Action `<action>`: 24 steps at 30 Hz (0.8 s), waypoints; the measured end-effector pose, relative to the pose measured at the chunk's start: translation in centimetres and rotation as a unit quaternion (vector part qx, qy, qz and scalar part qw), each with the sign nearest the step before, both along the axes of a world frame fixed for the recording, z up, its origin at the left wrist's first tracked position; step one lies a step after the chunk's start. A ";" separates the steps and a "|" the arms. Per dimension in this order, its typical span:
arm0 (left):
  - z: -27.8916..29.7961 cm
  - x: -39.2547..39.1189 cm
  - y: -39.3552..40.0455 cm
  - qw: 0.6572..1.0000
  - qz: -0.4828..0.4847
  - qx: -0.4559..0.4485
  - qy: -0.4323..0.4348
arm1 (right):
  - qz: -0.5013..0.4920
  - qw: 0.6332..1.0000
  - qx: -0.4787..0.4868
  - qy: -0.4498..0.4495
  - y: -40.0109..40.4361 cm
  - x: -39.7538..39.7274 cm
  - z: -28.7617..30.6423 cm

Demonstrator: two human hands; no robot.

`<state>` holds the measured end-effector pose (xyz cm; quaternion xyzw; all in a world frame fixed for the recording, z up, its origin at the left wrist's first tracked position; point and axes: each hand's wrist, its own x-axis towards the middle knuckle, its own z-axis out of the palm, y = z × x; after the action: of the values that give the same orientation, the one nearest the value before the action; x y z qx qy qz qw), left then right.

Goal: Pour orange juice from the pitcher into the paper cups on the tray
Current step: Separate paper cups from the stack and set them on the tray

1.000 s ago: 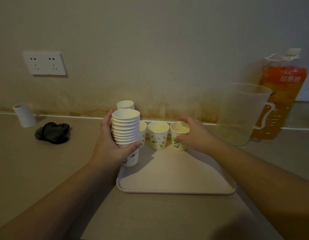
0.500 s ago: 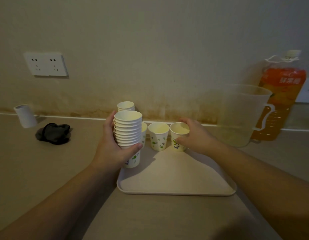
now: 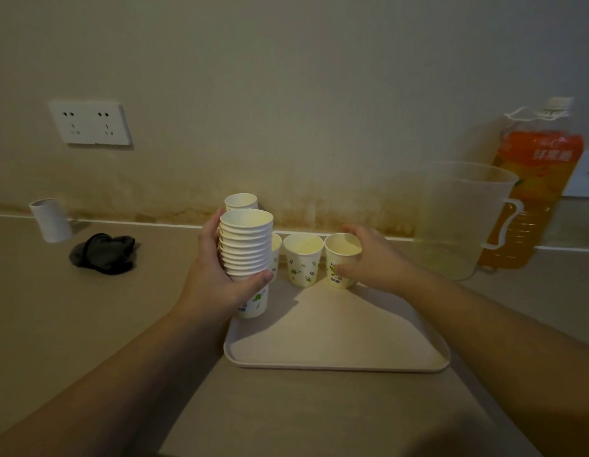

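Worktop (image 3: 88, 324) carries all items, set against a stained wall. Tray (image 3: 336, 366) lies at centre, mostly bare. Pitcher (image 3: 458, 219) stands upright off the tray to the right, near the wall, translucent, with at most a thin pale layer at the bottom; contents hard to read in the dim light. Juice bottle (image 3: 537, 179) stands just behind it, touching or nearly so.

Stack of cups (image 3: 247, 245) is gripped by the left hand (image 3: 217, 278), fingers and thumb curled round it at the tray's left rear corner. Three single cups stand in a row along the tray's far edge: one partly hidden behind the stack, a middle cup (image 3: 303, 258), and a right cup (image 3: 341, 262). The right hand (image 3: 375, 258) has thumb and fingers curled round the right cup, which rests on the tray.

Judgement: step in hand is laying out cups; pouring not yet begun. Next move calls for freeing the right hand, then peeling another cup from the stack or reaching for the pitcher handle. Pitcher likely needs filling from the bottle first.

Side items: cardboard tube (image 3: 51, 219), dark cloth (image 3: 103, 253).
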<state>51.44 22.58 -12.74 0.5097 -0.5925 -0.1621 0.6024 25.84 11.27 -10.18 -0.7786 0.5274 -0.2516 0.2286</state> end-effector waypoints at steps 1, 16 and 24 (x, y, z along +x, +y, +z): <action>0.1 0.0 -0.1 1.000 0.000 0.001 -0.009 | 0.005 1.000 0.001 -0.001 0.1 -0.1 0.3; 2.5 -5.1 -1.8 0.961 -0.164 0.082 -0.206 | 0.168 0.984 -0.002 -0.067 4.7 0.3 4.9; 2.8 -6.8 -1.9 0.954 -0.161 0.073 -0.241 | 0.135 0.989 0.032 -0.049 4.4 -2.3 5.1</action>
<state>44.61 20.73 -9.90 0.4743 -0.7805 -0.1720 0.3692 23.52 15.69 -5.05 -0.8217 0.4131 -0.2391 0.3113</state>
